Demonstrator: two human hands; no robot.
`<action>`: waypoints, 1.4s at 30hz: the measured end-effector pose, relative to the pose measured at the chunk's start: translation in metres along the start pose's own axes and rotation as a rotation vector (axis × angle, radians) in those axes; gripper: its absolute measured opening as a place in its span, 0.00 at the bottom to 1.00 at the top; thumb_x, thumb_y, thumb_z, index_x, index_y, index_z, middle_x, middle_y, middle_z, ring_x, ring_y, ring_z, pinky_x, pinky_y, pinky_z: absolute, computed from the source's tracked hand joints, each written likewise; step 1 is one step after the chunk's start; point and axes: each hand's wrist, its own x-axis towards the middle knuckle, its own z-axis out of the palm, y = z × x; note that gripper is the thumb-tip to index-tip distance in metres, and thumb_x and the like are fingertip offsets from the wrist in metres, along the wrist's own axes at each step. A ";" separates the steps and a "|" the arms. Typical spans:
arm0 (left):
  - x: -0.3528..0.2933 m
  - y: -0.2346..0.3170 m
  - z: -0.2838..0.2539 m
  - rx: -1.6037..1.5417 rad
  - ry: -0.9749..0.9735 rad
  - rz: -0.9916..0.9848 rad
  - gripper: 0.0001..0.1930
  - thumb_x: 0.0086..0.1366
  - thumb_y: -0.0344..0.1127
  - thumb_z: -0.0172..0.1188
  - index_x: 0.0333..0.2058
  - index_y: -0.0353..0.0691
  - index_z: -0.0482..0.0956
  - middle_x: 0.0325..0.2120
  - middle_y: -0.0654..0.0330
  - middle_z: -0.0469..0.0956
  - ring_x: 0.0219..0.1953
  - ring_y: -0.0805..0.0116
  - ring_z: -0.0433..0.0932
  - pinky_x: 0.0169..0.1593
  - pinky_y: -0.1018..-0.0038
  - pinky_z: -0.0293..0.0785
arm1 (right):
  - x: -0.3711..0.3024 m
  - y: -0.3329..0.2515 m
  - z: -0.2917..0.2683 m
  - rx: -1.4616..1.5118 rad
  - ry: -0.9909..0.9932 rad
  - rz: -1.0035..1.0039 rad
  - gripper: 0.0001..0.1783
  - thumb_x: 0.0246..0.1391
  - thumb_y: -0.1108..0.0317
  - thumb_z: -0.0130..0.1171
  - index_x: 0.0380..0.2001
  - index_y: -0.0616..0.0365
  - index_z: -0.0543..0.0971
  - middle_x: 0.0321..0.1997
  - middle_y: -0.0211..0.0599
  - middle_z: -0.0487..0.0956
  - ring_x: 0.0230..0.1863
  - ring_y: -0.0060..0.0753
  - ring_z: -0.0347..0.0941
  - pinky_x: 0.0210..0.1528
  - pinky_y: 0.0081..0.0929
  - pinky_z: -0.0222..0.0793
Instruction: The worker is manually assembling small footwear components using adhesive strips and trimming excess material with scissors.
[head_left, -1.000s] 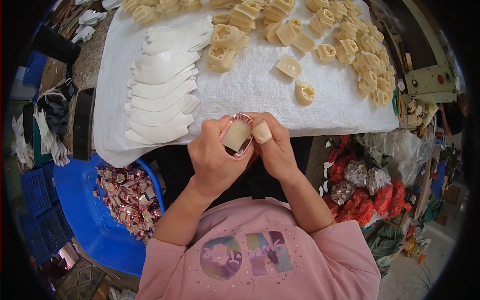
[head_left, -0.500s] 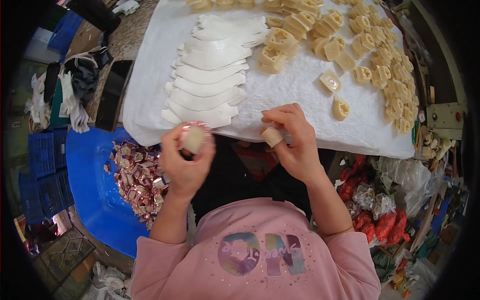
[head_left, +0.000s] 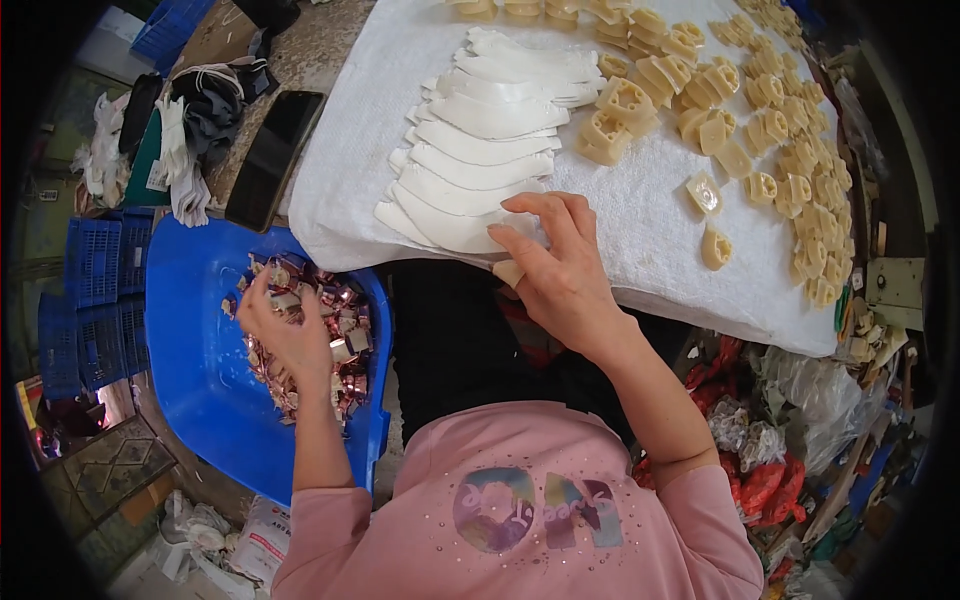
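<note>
My left hand [head_left: 290,335] is over the blue tub [head_left: 185,330], its fingers apart above a heap of small pink-foil and cream pieces [head_left: 350,345]. I see nothing gripped in it. At the near table edge my right hand [head_left: 565,285] reaches over the overlapping white curved sheets [head_left: 470,180]. Its fingers are spread, and two fingertips rest at the right end of the nearest sheet. A beige thimble-like piece [head_left: 508,272] sits around its thumb tip, just off the edge; whether it is worn or held is unclear.
Many translucent yellowish hollow moulded pieces [head_left: 625,105] cover the far and right parts of the white-cloth table [head_left: 620,220]. A dark phone [head_left: 273,160] and white gloves [head_left: 180,150] lie left. Blue crates [head_left: 97,265] stand beyond the tub; red and clear bags [head_left: 770,480] lie right.
My left hand has moved left and down from the table edge to the tub, and the round pink-foil piece has left its fingers. My right hand has moved left onto the white sheets.
</note>
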 end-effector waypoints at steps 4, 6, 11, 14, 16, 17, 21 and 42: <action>0.013 0.053 0.009 -0.157 -0.050 0.163 0.20 0.51 0.26 0.59 0.46 0.38 0.72 0.44 0.52 0.66 0.50 0.56 0.63 0.54 0.66 0.59 | 0.010 0.011 -0.010 0.029 0.050 0.052 0.17 0.38 0.76 0.60 0.37 0.59 0.75 0.45 0.41 0.69 0.47 0.47 0.61 0.49 0.38 0.59; 0.023 0.081 0.014 -0.311 -0.152 0.345 0.17 0.50 0.24 0.59 0.41 0.37 0.75 0.41 0.52 0.69 0.47 0.57 0.67 0.52 0.68 0.61 | 0.021 0.023 -0.017 -0.017 0.069 0.065 0.17 0.38 0.78 0.58 0.37 0.61 0.75 0.44 0.42 0.69 0.47 0.48 0.62 0.49 0.37 0.59; 0.047 0.130 0.036 -0.445 -0.270 0.569 0.17 0.47 0.22 0.60 0.39 0.38 0.76 0.38 0.54 0.71 0.44 0.57 0.69 0.49 0.69 0.64 | 0.062 0.041 -0.020 -0.170 0.103 0.012 0.17 0.37 0.82 0.54 0.36 0.63 0.76 0.41 0.41 0.73 0.46 0.45 0.64 0.49 0.37 0.61; 0.050 0.141 0.049 -0.447 -0.333 0.615 0.16 0.46 0.22 0.60 0.37 0.38 0.76 0.38 0.56 0.72 0.43 0.57 0.70 0.48 0.68 0.65 | 0.079 0.048 -0.010 -0.174 0.073 0.015 0.15 0.38 0.80 0.53 0.34 0.62 0.76 0.39 0.39 0.74 0.45 0.44 0.65 0.48 0.37 0.61; 0.050 0.142 0.055 -0.454 -0.365 0.613 0.16 0.45 0.23 0.61 0.37 0.39 0.76 0.39 0.56 0.72 0.43 0.58 0.70 0.47 0.68 0.65 | 0.084 0.052 -0.001 -0.223 0.051 0.031 0.12 0.38 0.80 0.53 0.32 0.62 0.76 0.38 0.39 0.74 0.44 0.43 0.65 0.46 0.36 0.61; 0.050 0.142 0.057 -0.444 -0.366 0.636 0.16 0.45 0.23 0.61 0.36 0.39 0.76 0.39 0.56 0.72 0.43 0.58 0.70 0.48 0.68 0.64 | 0.086 0.054 0.002 -0.271 0.029 0.051 0.10 0.38 0.79 0.53 0.30 0.61 0.76 0.36 0.39 0.74 0.43 0.43 0.66 0.44 0.36 0.60; 0.046 0.140 0.062 -0.402 -0.376 0.635 0.16 0.44 0.25 0.63 0.35 0.40 0.76 0.39 0.57 0.72 0.43 0.58 0.70 0.48 0.69 0.63 | 0.094 0.053 0.003 -0.383 0.007 0.089 0.07 0.38 0.79 0.53 0.25 0.60 0.75 0.33 0.40 0.73 0.41 0.41 0.66 0.41 0.36 0.59; 0.046 0.133 0.070 -0.472 -0.314 0.610 0.15 0.42 0.27 0.66 0.32 0.39 0.76 0.37 0.59 0.73 0.41 0.60 0.71 0.46 0.69 0.65 | 0.095 0.050 0.003 -0.427 -0.022 0.114 0.10 0.35 0.81 0.53 0.27 0.58 0.72 0.31 0.39 0.69 0.38 0.42 0.64 0.44 0.38 0.57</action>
